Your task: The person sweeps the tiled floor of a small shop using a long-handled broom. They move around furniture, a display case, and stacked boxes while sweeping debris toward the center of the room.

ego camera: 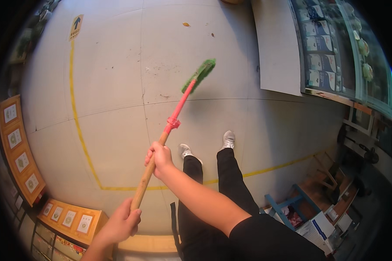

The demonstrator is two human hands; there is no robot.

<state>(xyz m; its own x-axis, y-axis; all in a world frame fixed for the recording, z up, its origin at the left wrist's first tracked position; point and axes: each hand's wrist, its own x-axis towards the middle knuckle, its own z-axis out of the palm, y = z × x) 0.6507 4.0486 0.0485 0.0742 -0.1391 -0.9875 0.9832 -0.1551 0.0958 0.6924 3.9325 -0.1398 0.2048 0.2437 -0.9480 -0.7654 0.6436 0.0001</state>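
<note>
A broom with a wooden handle (147, 177) runs diagonally across the middle of the view. My right hand (159, 159) is wrapped around the handle below a pink-red wrapped section (182, 101). Lower down, near the handle's top end, my left hand (122, 222) also grips the wood. The green broom head (199, 75) is at the far end, over the pale floor; whether its bristles touch the floor I cannot tell. Bits of dirt (163, 68) lie on the floor to the left of the head, with a dry leaf (186, 24) farther off.
Yellow tape (73, 91) lines the floor beside an exit arrow sticker (76, 27). A glass-fronted display case (356, 55) with packaged goods stands at right. Wooden display stands (21, 150) line the left. A blue-framed stool (285, 208) and cartons sit at lower right.
</note>
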